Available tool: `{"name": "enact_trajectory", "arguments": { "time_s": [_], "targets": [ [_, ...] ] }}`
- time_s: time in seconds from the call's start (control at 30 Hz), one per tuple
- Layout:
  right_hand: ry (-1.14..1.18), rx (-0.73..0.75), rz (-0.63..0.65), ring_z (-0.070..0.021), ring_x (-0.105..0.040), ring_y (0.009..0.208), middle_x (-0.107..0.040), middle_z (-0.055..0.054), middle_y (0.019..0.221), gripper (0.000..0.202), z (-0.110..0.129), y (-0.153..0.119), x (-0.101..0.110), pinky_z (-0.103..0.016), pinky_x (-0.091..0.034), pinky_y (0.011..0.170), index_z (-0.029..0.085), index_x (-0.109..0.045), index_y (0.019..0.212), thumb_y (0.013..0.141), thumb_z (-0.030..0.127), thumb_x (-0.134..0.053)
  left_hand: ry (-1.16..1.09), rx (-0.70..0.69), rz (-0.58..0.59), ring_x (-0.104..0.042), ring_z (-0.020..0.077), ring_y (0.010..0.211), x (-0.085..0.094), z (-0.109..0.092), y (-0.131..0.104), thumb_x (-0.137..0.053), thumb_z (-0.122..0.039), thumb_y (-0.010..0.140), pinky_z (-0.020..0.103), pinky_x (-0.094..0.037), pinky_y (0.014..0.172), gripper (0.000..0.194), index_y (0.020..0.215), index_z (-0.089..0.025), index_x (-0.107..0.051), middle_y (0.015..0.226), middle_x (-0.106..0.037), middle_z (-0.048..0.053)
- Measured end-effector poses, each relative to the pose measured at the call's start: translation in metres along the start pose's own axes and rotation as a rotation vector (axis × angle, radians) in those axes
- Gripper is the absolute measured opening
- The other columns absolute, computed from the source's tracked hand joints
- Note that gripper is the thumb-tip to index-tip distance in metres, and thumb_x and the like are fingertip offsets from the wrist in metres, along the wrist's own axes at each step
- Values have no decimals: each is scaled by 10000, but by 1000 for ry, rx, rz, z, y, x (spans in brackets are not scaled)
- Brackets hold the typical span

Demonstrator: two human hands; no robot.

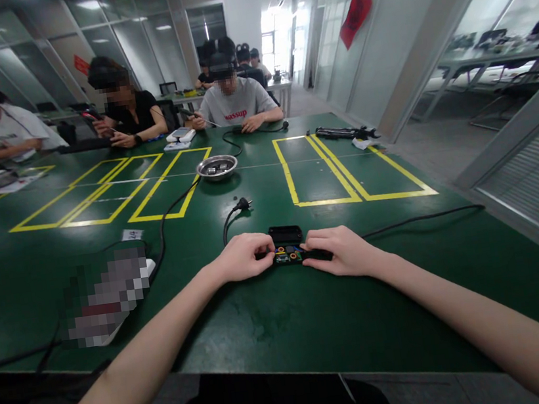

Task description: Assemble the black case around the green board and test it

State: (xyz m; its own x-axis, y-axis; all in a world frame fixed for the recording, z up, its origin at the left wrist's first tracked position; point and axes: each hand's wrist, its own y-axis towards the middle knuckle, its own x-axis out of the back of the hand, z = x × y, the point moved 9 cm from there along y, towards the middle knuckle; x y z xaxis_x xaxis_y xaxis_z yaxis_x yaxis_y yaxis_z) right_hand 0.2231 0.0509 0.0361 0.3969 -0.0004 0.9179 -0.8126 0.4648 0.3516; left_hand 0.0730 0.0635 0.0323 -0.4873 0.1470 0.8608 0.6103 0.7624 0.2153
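Between my hands lies a small circuit board (289,257) with round copper-coloured rings and coloured wires, at the middle of the green table. My left hand (243,257) grips its left end with the fingers closed. My right hand (343,250) pinches the right end, where a dark part (317,255) passes under the fingers. Just behind the board, a black casing piece (285,233) stands with its hollow side towards me. Both palms hide the ends of the device, so how the board sits there cannot be seen.
Beyond my left hand lies a black power plug (242,204) on its cord. Farther back is a metal bowl (217,168) of small parts. A power strip (113,295) lies left, black tools (346,132) at far right. Yellow tape (329,203) marks the table (277,333); several people sit opposite.
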Motion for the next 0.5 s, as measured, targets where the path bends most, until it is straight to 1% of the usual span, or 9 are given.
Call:
{"name": "enact_trajectory", "arguments": {
  "time_s": [0.13,0.3,0.5],
  "targets": [
    [19,-11,-9,-180,-664,695,-695,-50,829,217,-5,-1,-1,-265,-421,589,212,-681,934,1008,398,-598,-12,-3,18,-527,118,616,-2,3,0,-606,-247,861,224,-385,618,108,850,-183,-693,687,-594,-22],
    [55,-15,-22,-179,-667,682,-700,-53,824,287,-8,-1,-1,-266,-444,601,202,-680,923,1021,452,-578,-54,7,39,-520,122,620,-1,6,0,-620,-279,838,225,-386,616,130,872,-180,-697,688,-586,-21],
    [56,-46,-40,-177,-671,679,-705,-50,812,324,-13,-3,-3,-261,-447,602,207,-692,930,996,513,-606,-85,27,61,-488,119,595,-1,7,0,-588,-220,783,230,-377,603,168,891,-173,-708,659,-560,-30]
  ]
}}
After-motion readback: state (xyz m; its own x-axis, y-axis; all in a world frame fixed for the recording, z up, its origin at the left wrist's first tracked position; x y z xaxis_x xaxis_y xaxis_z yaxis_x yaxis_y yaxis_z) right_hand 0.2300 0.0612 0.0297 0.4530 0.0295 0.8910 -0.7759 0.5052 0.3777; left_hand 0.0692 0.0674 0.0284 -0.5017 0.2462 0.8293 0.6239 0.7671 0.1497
